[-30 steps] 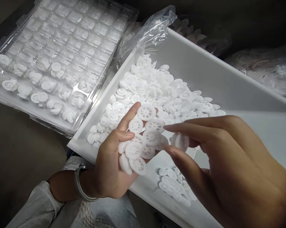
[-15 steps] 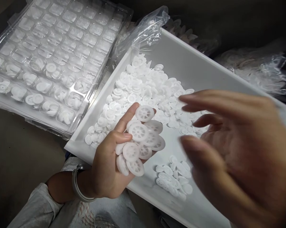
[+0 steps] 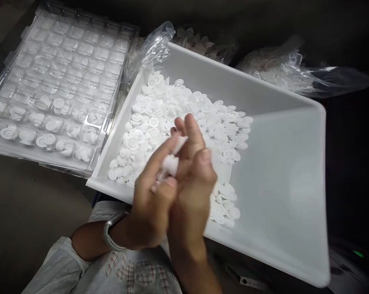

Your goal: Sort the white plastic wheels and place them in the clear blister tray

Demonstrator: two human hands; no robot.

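My left hand [image 3: 153, 200] is curled round a handful of small white plastic discs [image 3: 170, 165], whose edges show between the thumb and fingers. Palm facing it, my right hand [image 3: 192, 183] is pressed up against it, fingers stretched out and slightly blurred; the two palms hide most of the handful. Both hands are above a pale grey plastic bin [image 3: 288, 175]. Inside the bin a large heap of the same white discs [image 3: 159, 110] covers the left and back part. A smaller pile of discs [image 3: 225, 206] lies near the front wall, just right of my right hand.
Left of the bin stands a stack of clear compartment trays [image 3: 58, 81]; its front pockets hold white discs. Clear plastic bags [image 3: 273, 69] with pale parts lie behind the bin, and crumpled film [image 3: 159, 41] hangs at its back left corner.
My right hand has come in from the right and met my left hand, covering the discs that lay fanned out there. The view has shifted, showing more of the bin's right side.
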